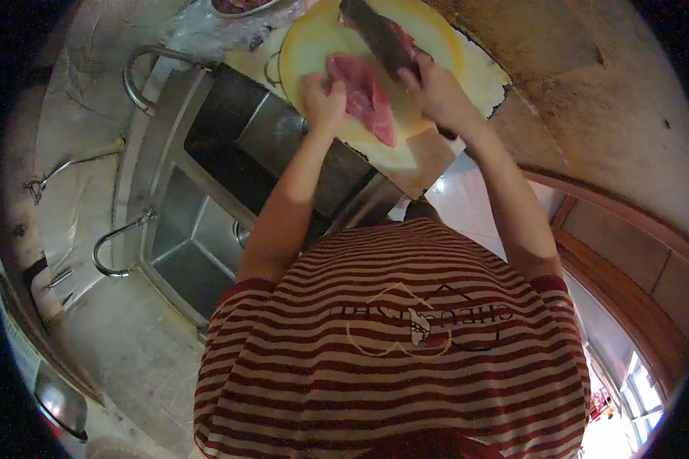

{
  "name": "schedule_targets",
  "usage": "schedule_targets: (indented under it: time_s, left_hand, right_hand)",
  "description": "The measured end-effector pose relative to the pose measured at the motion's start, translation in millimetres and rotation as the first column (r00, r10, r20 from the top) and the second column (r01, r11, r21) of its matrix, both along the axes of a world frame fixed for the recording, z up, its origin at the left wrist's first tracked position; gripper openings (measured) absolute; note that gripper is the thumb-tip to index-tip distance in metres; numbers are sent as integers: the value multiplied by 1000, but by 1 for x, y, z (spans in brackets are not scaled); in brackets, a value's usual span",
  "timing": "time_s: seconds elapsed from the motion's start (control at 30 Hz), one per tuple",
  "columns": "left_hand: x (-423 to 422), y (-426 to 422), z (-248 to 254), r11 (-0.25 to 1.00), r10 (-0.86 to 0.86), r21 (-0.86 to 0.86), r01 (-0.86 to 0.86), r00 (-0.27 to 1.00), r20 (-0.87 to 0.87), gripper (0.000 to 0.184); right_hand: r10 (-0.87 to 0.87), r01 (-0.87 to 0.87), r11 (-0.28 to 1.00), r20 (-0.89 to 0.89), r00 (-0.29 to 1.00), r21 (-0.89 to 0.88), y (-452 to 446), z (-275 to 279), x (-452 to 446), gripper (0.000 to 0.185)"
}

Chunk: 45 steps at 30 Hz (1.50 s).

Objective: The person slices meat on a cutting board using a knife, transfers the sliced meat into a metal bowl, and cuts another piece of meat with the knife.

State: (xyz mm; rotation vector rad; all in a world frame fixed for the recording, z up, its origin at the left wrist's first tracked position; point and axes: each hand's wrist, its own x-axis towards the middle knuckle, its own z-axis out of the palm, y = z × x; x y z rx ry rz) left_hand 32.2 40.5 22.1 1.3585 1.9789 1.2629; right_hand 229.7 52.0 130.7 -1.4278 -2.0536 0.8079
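Meat slab point(364, 96) lay on round board point(308, 40); looked soft, limp, slippery, best pressed flat along edge. Left hand point(325, 105) at its left edge, pinch or mere touch unclear through blur. Right hand point(445, 98) gripped knife point(383, 42).

Steel double sink point(226, 200) at left, curved tap point(109, 273) by its near basin. Greyish, stained counter point(157, 344) near left. Worn brown countertop point(574, 84) far right, scuffed. Reddish-brown cabinet point(635, 249) below it, right side. Pale shiny floor point(471, 199) between sink and cabinet. Bright window point(643, 394) near right; light strongest there, sink interior dim.
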Motion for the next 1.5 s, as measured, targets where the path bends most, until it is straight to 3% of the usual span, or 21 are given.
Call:
schedule_targets:
  time_s: [0.07,0.13,0.2,0.27,0.4,0.5,0.57,0.6,0.67,0.77,0.87,0.93,1.0,1.03,1.1,1.17,1.2,1.3,1.4,1.47,1.5]
  left_hand:
    - [5,-2,45,956,135,-293,-16,911,391,36]
    - [2,3,36,954,116,-299,-2,925,363,38]
    - [2,5,34,953,90,-303,17,937,336,40]
    - [3,5,39,927,12,-368,72,976,219,34]
    - [0,9,29,895,1,-434,105,971,237,20]
    - [-5,10,18,911,-68,-375,174,958,280,11]
    - [-12,12,-26,972,-198,-128,198,980,12,11]
    - [-11,11,-18,973,-195,-126,195,981,16,11]
    - [-8,4,10,887,-58,-372,275,864,500,14]
    - [0,1,18,905,-64,-368,216,921,384,15]
    - [10,-2,21,892,-174,-351,286,932,319,12]
    - [10,-5,36,878,-112,-400,262,926,361,14]
    - [9,-5,41,864,-43,-443,237,913,405,16]
    - [8,-7,33,883,-5,-431,188,920,392,15]
    - [7,-14,19,897,33,-419,139,925,378,14]
    - [9,-16,12,969,36,-234,79,893,449,8]
    - [8,-15,10,969,36,-234,79,893,449,8]
    - [1,-11,1,945,111,-319,73,846,522,10]
    - [-7,-14,-6,940,51,-315,133,857,512,13]
    - [-7,-16,17,927,134,-374,-21,951,277,28]
    - [-9,-22,26,926,134,-377,-21,952,276,28]
  right_hand:
    - [10,-10,1000,52,999,-9,-31,-4,-8,32]
    - [23,-21,1000,104,994,-18,-50,4,-22,30]
    - [37,47,952,266,963,-303,-55,22,-34,29]
    - [48,37,956,279,959,-293,-52,12,-35,30]
    - [96,-30,969,262,960,-244,-45,3,-41,33]
    - [138,-55,961,298,945,-271,-36,-5,-49,34]
    - [112,-53,968,233,966,-246,-24,-10,-62,34]
    - [86,-51,975,155,984,-216,-17,-12,-69,34]
    - [95,-65,983,171,981,-174,0,-23,-79,33]
    - [101,-80,990,194,976,-115,24,-44,-87,33]
    - [117,-102,991,196,974,-84,37,-42,-87,32]
    - [142,-130,989,178,974,-77,31,-45,-89,32]
    - [129,-127,987,-7,992,103,21,-50,-84,32]
    - [136,-135,986,-5,991,101,24,-53,-77,32]
    - [103,-72,982,177,979,-172,34,-55,-54,35]
    - [55,-38,995,193,980,-90,28,-45,-39,37]
    - [6,-3,1000,207,978,-14,24,-41,-31,39]
    - [-103,113,993,223,969,-30,22,-40,-1,39]
    - [-77,94,990,155,985,-105,-16,-7,13,37]
    - [-8,30,991,167,986,-129,-52,6,15,33]
    - [14,26,982,211,977,-188,-70,12,15,31]
